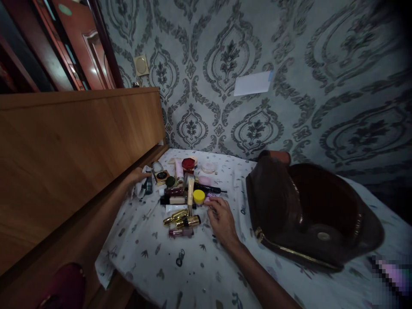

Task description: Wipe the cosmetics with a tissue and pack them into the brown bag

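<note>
Just ahead of the curled right hand [223,219], a purple item [210,196] is being touched, and a white wrap [139,189] at the left hand [137,175], neither grip being tellable; light contact is being called for, the yellow jar [198,196] being close left.

The jar [198,197] is yellow, the bag [272,201] dark brown, the sheet [206,270] leaf-printed white, the wallpaper [222,118] damask-patterned grey

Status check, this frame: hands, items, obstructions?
Left hand beside dark container, grip unclear. Right hand by yellow-lidded jar, grip unclear. Cosmetics crowded together between the hands. Brown bag open, right of the right hand.
</note>
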### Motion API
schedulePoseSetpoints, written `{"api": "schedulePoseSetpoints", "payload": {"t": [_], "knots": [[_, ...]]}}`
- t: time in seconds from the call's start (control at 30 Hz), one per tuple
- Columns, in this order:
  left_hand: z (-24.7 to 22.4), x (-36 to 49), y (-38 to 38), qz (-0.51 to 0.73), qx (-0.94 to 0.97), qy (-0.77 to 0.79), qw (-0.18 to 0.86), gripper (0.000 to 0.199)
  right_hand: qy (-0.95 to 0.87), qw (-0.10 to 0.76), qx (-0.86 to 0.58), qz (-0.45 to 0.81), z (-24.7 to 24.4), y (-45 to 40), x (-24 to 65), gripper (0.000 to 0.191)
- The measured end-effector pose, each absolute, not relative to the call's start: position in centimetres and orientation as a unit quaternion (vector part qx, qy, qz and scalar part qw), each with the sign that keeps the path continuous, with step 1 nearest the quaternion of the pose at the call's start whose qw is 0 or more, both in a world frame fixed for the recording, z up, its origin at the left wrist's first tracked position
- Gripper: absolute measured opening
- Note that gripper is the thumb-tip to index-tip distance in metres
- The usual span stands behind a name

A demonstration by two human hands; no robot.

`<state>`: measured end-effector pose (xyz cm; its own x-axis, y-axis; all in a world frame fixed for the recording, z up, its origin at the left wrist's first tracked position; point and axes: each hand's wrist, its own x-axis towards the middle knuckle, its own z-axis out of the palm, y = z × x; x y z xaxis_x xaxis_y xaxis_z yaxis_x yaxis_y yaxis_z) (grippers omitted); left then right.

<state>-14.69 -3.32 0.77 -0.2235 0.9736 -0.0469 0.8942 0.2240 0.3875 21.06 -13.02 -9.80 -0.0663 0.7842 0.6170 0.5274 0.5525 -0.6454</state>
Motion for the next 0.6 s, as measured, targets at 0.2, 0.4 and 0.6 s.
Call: {"api": "schedulePoseSetpoints", "payload": {"t": [0.2,0.4,0.6], "knots": [[1.6,-11.0,-3.1,0.108,0.632,0.767,0.017,0.032,-0.714,0.513,-0.458,0.13,-9.7,-13.2,21.0,0.023],[2.8,-2.9,-0.5,0.13,0.732,0.669,0.002,0.049,-0.716,0.505,-0.463,0.135,-9.5,-13.3,21.0,0.024],[2.0,3.0,2.8,0.129,0.735,0.663,0.05,0.068,-0.725,0.484,-0.47,0.14,-9.1,-13.6,21.1,0.023]]}}
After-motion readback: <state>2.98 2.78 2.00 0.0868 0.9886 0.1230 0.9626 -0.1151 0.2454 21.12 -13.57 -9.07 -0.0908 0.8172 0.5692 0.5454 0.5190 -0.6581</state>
